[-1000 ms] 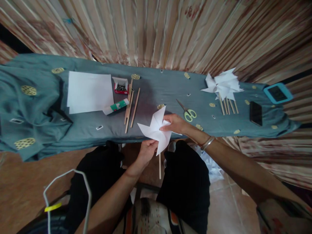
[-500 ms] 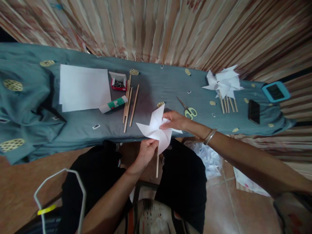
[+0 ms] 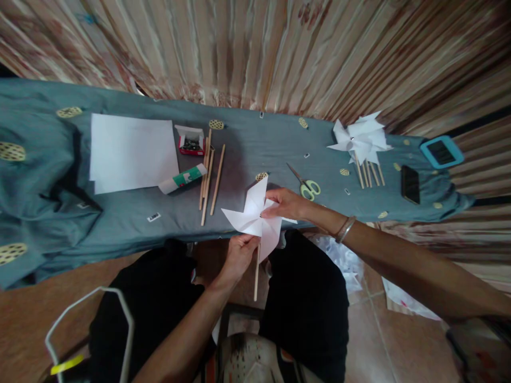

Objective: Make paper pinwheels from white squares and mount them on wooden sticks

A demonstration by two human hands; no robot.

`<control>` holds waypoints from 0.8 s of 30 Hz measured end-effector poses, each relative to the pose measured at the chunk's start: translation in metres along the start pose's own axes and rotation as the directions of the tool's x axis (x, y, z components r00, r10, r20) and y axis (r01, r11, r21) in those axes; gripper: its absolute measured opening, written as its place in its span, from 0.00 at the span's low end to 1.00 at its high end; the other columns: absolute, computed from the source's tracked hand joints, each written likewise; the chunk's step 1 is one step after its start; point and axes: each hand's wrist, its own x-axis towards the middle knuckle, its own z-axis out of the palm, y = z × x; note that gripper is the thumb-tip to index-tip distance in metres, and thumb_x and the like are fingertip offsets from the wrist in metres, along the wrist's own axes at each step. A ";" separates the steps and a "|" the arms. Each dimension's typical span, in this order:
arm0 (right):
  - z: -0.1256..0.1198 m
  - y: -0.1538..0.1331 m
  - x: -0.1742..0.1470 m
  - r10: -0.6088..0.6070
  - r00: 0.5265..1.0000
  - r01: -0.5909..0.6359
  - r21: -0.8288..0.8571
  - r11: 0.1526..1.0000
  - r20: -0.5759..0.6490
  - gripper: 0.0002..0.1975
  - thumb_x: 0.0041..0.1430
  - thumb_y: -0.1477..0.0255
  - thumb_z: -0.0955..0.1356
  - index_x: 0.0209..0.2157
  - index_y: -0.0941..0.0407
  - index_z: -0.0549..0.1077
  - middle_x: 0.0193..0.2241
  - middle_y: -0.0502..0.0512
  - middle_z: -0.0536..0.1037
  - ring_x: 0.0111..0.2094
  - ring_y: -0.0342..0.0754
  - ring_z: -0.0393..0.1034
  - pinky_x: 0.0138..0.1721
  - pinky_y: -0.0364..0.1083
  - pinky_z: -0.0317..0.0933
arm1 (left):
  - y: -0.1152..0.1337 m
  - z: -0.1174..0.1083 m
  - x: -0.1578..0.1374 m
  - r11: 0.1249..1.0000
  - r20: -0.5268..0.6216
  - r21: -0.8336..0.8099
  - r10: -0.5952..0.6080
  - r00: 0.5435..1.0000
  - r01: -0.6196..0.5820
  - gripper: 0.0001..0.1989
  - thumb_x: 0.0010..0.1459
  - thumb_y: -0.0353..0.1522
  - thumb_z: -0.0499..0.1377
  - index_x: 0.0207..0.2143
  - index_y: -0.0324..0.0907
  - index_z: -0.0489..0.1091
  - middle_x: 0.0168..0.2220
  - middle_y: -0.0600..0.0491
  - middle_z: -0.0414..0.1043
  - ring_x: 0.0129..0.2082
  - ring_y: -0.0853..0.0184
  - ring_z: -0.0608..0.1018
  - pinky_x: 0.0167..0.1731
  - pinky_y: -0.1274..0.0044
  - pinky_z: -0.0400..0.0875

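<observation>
Between my hands, over the near edge of the table, is a white paper pinwheel (image 3: 251,211) on a wooden stick (image 3: 256,276) that points down toward my lap. My left hand (image 3: 240,252) is closed at the lower blades, where the top of the stick meets the paper. The fingers of my right hand (image 3: 282,203) pinch the pinwheel near its centre, where a small dark spot shows. Part of the right-hand blade is hidden behind that hand. A pair of scissors (image 3: 307,187) with pale green handles lies just beyond my right wrist.
To the left lie white paper sheets (image 3: 131,151), a glue stick (image 3: 183,178), a red box of small metal pieces (image 3: 192,143) and several wooden sticks (image 3: 217,181). At the right are finished pinwheels (image 3: 361,139), a black phone (image 3: 410,184) and a blue-framed device (image 3: 442,151).
The camera view has shifted slightly. My hands keep hold of the pinwheel in nearly the same place, and a dark spot at its centre now shows more clearly beside my right fingertips.
</observation>
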 end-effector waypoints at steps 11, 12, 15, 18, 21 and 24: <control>-0.002 0.001 0.000 0.016 0.998 -0.024 0.122 0.992 0.066 0.18 0.36 0.69 0.76 0.33 0.59 0.78 0.28 0.49 0.80 0.26 0.43 0.71 0.29 0.41 0.65 | 0.003 0.000 -0.003 1.000 -0.005 0.004 -0.012 1.000 0.012 0.14 0.43 0.40 0.60 0.14 0.39 0.68 0.15 0.58 0.61 0.20 0.72 0.62 0.24 0.79 0.57; -0.001 0.002 0.001 0.012 0.998 -0.018 0.103 0.994 0.058 0.18 0.37 0.67 0.76 0.33 0.59 0.78 0.28 0.49 0.80 0.26 0.43 0.71 0.28 0.41 0.64 | 0.004 0.000 -0.003 1.000 -0.005 0.005 -0.011 1.000 0.011 0.14 0.43 0.40 0.60 0.14 0.39 0.68 0.15 0.58 0.62 0.20 0.72 0.62 0.24 0.79 0.56; -0.001 0.003 0.001 -0.016 1.000 0.016 -0.026 1.000 0.003 0.17 0.39 0.66 0.75 0.33 0.59 0.78 0.28 0.49 0.80 0.27 0.44 0.71 0.27 0.41 0.62 | 0.004 0.001 -0.003 1.000 -0.007 0.008 -0.008 1.000 0.008 0.15 0.44 0.40 0.60 0.14 0.39 0.68 0.16 0.58 0.62 0.20 0.72 0.62 0.23 0.79 0.56; 0.001 -0.001 0.001 -0.050 0.997 0.035 -0.241 0.970 -0.059 0.14 0.42 0.68 0.74 0.33 0.58 0.79 0.27 0.49 0.80 0.28 0.44 0.71 0.27 0.40 0.59 | 0.004 0.001 -0.002 1.000 -0.011 0.013 -0.004 1.000 0.004 0.15 0.43 0.40 0.61 0.13 0.39 0.67 0.14 0.58 0.61 0.19 0.73 0.61 0.23 0.79 0.55; 0.001 -0.013 -0.002 -0.065 0.994 0.017 -0.454 0.891 -0.090 0.11 0.45 0.68 0.74 0.32 0.57 0.80 0.25 0.48 0.79 0.29 0.44 0.71 0.27 0.40 0.56 | 0.002 0.000 -0.002 1.000 -0.006 0.009 -0.005 1.000 0.005 0.15 0.43 0.40 0.61 0.12 0.39 0.68 0.14 0.58 0.62 0.18 0.73 0.62 0.24 0.79 0.56; -0.001 -0.022 -0.004 -0.070 0.993 0.005 -0.578 0.816 -0.091 0.10 0.45 0.66 0.74 0.30 0.57 0.79 0.23 0.47 0.77 0.28 0.44 0.69 0.28 0.41 0.53 | 0.001 0.000 -0.002 1.000 -0.004 -0.007 -0.010 1.000 0.010 0.14 0.44 0.39 0.61 0.13 0.39 0.69 0.14 0.57 0.64 0.18 0.72 0.63 0.24 0.79 0.57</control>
